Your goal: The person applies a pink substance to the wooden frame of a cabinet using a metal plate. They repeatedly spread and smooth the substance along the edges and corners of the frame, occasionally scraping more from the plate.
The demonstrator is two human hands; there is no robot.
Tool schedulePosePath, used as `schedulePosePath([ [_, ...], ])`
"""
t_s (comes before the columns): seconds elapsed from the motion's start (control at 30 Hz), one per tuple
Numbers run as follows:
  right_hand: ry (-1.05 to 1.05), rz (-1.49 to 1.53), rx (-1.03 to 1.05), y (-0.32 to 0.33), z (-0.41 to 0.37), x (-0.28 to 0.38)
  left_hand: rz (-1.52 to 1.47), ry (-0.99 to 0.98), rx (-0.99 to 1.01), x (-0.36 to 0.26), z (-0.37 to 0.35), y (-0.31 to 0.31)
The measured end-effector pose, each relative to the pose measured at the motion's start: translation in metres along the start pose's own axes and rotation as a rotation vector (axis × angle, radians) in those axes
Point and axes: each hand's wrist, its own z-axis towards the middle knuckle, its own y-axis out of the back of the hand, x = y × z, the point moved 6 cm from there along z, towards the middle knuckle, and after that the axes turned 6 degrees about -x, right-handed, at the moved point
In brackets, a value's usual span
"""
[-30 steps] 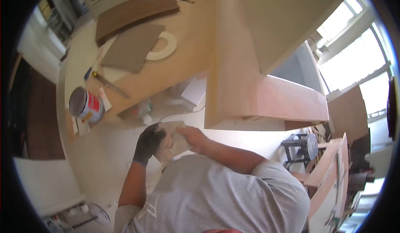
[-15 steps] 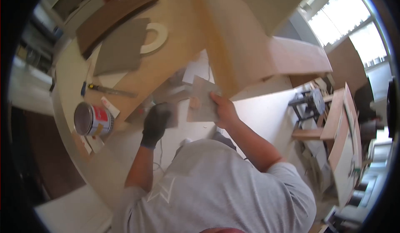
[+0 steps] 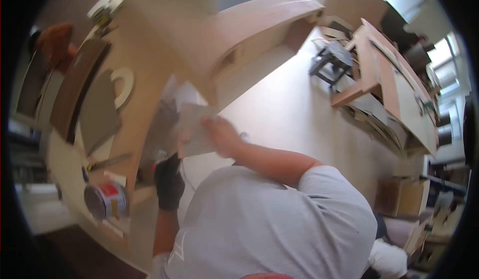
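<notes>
My bare right hand (image 3: pixel 223 138) grips a thin, flat grey rectangular piece (image 3: pixel 191 122) by its edge, in front of my body. My left hand (image 3: pixel 169 183), in a dark glove, is just below and left of that piece. Its fingers are smeared by motion, so what they hold, if anything, does not show. A pale wooden panel with a curved edge (image 3: pixel 259 22) stands beyond my right hand.
On the workbench to the left are a paint can (image 3: pixel 106 200), a utility knife (image 3: pixel 107 162), a roll of tape (image 3: pixel 124 88), a grey sheet (image 3: pixel 100 112) and a curved brown board (image 3: pixel 80 87). A black stool (image 3: pixel 333 59) and a wooden frame (image 3: pixel 374 79) stand at right.
The view has swung to the right, so the bench items appear farther left. My right hand still holds the flat piece; my gloved left hand is now lower relative to it.
</notes>
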Motion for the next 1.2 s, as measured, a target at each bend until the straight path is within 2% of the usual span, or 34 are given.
schedulePosePath([
  [0.03, 0.098, -0.06, -0.01, 0.004, -0.002, 0.002, 0.016, 0.024, 0.073, 0.01, 0.0, 0.0],
  [0.07, 0.194, -0.122, -0.027, 0.008, -0.005, 0.004, -0.052, 0.056, -0.009, -0.003, 0.014, 0.018],
  [0.1, 0.337, -0.147, -0.075, 0.01, -0.007, 0.011, 0.03, 0.039, -0.091, -0.007, 0.021, 0.025],
  [0.13, 0.336, 0.03, -0.119, 0.008, -0.009, 0.015, 0.006, -0.04, -0.185, -0.022, 0.035, 0.038],
  [0.17, 0.326, 0.201, -0.179, 0.007, -0.012, 0.017, -0.043, 0.035, -0.043, -0.024, 0.031, 0.033],
  [0.23, 0.411, 0.172, -0.221, 0.007, -0.005, 0.007, 0.089, -0.003, 0.102, -0.052, 0.043, 0.033],
  [0.27, 0.462, 0.156, -0.256, 0.007, -0.004, 0.009, 0.091, -0.04, 0.063, -0.058, 0.044, 0.027],
  [0.3, 0.45, 0.054, -0.211, 0.004, -0.005, 0.01, 0.086, -0.087, 0.025, -0.061, 0.045, 0.021],
  [0.37, 0.426, -0.143, -0.178, 0.011, -0.015, 0.02, 0.141, -0.04, 0.133, -0.069, 0.053, 0.011],
  [0.4, 0.511, -0.306, -0.147, 0.01, -0.017, 0.017, 0.149, -0.044, 0.191, -0.071, 0.058, 0.003],
  [0.43, 0.657, -0.489, -0.133, 0.011, -0.017, 0.007, 0.152, -0.17, 0.062, -0.068, 0.058, 0.0],
  [0.5, 1.022, -0.863, -0.132, 0.011, -0.022, -0.008, 0.067, -0.226, -0.033, -0.066, 0.063, 0.001],
  [0.57, 0.435, -0.555, 0.012, 0.013, -0.037, 0.003, 0.032, -0.146, -0.015, -0.068, 0.076, 0.015],
  [0.6, 0.431, -0.619, 0.044, 0.022, -0.041, 0.003, 0.091, -0.223, -0.127, -0.07, 0.083, 0.027],
  [0.67, 0.419, -0.739, 0.147, 0.034, -0.047, 0.001, 0.057, -0.242, -0.203, -0.068, 0.093, 0.035],
  [0.73, 0.227, -0.31, 0.006, 0.075, -0.031, 0.005, -0.092, -0.175, -0.321, -0.065, 0.1, 0.037],
  [0.77, 0.135, -0.096, -0.054, 0.098, -0.026, 0.007, -0.4, -0.061, -0.256, -0.062, 0.106, 0.024],
  [0.8, -0.011, 0.192, 0.011, 0.114, -0.033, 0.02, -0.7, 0.063, -0.175, -0.066, 0.114, 0.005],
  [0.87, -0.159, 0.307, -0.022, 0.134, -0.037, 0.021, -1.156, 0.376, 0.064, -0.078, 0.128, -0.03],
  [0.93, -0.249, 0.428, 0.004, 0.151, -0.038, 0.01, -1.444, 0.765, 0.38, -0.121, 0.143, -0.073],
  [1.03, -0.228, 0.542, -0.031, 0.188, -0.045, 0.007, -0.782, 0.072, 0.285, -0.171, 0.17, -0.115],
  [1.13, -0.129, 0.621, -0.105, 0.246, -0.06, 0.017, -1.201, 0.428, 0.629, -0.219, 0.18, -0.168],
  [1.2, -0.065, 0.694, -0.144, 0.287, -0.069, 0.019, -1.108, 0.318, 0.756, -0.243, 0.191, -0.205],
])
